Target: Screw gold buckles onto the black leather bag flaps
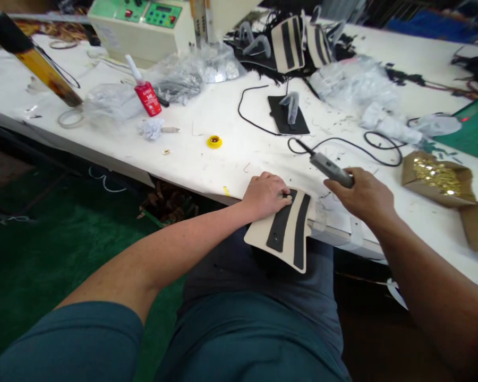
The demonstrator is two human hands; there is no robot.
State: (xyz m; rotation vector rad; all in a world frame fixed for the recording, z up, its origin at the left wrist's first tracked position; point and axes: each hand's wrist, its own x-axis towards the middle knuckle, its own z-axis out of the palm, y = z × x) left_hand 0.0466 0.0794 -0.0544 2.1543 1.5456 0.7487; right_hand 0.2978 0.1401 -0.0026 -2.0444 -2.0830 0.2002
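cluttered white table (pixel 191 167) | green floor (pixel 43 260) | left fingers (pixel 279 187) holding panel (pixel 290 229) | right fingers (pixel 357 175) gripping tool (pixel 327 166)

Bright, even light on the white tabletop (pixel 183 170) around the right hand's (pixel 368 199) grip on the grey tool (pixel 330 168); source direction hard to tell. Right forearm (pixel 430 281) behind grip shaded; left forearm (pixel 175 254) paler. Floor (pixel 63 254), far left of grip, dim. Glare: gold pieces (pixel 434 175) right of grip, plastic bags (pixel 179 74) ahead-left. Striped panel (pixel 276 233), just left, fairly legible; overall softness, clutter beyond grip smeary. Wide-lens stretching toward frame edges.
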